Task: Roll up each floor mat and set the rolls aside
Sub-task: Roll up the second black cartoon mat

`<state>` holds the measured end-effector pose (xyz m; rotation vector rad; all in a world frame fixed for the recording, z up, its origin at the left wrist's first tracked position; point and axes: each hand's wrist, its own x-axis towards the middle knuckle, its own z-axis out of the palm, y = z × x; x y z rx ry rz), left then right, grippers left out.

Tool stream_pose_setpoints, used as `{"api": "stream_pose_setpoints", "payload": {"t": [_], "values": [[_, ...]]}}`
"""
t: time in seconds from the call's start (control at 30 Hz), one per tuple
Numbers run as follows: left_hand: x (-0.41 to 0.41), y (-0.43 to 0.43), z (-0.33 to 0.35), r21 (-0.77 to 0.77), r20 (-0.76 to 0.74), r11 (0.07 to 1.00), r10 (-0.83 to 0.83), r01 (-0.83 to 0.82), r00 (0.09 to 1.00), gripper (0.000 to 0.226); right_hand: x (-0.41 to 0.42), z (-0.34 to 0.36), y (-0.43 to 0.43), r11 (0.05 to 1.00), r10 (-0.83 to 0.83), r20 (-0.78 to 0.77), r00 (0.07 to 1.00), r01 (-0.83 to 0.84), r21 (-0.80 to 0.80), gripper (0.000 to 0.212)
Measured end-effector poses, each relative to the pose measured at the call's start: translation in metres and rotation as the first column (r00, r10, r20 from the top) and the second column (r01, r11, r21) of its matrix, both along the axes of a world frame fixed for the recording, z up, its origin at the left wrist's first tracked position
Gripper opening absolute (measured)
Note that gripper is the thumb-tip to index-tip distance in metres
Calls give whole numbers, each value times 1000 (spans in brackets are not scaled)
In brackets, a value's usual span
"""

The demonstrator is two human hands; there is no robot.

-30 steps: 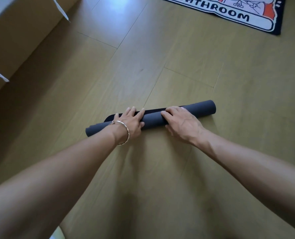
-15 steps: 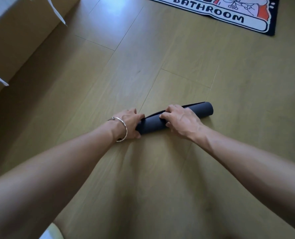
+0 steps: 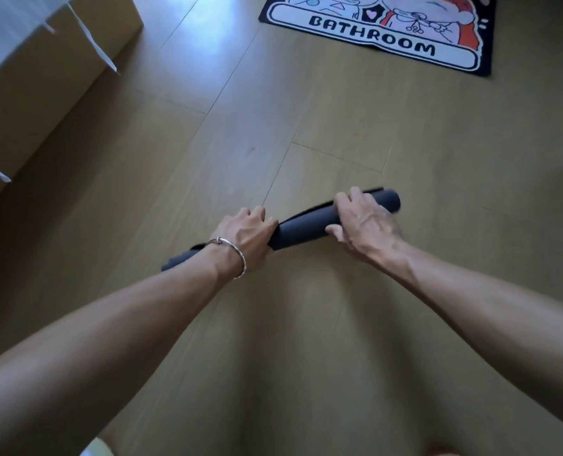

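Dark grey rubbery floor mat (image 3: 306, 230), rolled into a tight tube, sits aslant low over the pale wooden plank floor (image 3: 306, 110) near us. Our left hand (image 3: 247, 235) curls over its left part and our right hand (image 3: 365, 222) wraps its right end. We judge the rolling finished. Next we must carry it aside without letting it slacken, then roll the flat cartoon-printed "BATHROOM" mat (image 3: 372, 34) lying far right.

One wide-angle view, worn on the person's head, looks forward and steeply down at the wooden floor (image 3: 322, 120). Both forearms (image 3: 125, 324) enter from the near corners. The left hand (image 3: 245, 235) and right hand (image 3: 365, 222), on the dark roll (image 3: 303, 230), sit mid-frame, close. The printed mat (image 3: 382, 37) is cropped at the far edge.
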<state>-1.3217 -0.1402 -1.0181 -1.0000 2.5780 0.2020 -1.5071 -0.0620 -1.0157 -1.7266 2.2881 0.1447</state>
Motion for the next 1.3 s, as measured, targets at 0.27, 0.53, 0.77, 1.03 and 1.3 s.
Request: {"api": "stream_pose_setpoints", "payload": {"t": [0.27,0.53,0.77,1.03,1.3], "values": [[-62,33,25,111,-258,963,266,-245,929,52,6,5,-7,679,-507,849,149,677,286,65],[-92,54,36,341,-426,936,233,-83,874,59,-31,7,-1,684,-484,845,229,701,202,71],[-130,66,36,453,-341,890,119,52,932,52,-75,13,26,784,-386,863,326,609,120,40],[-206,92,35,417,-248,864,-192,284,950,66,-154,6,114,729,-556,704,443,666,157,44],[-277,166,16,448,-256,775,-368,447,894,68,-222,-26,269,385,-892,316,324,910,154,61]]}}
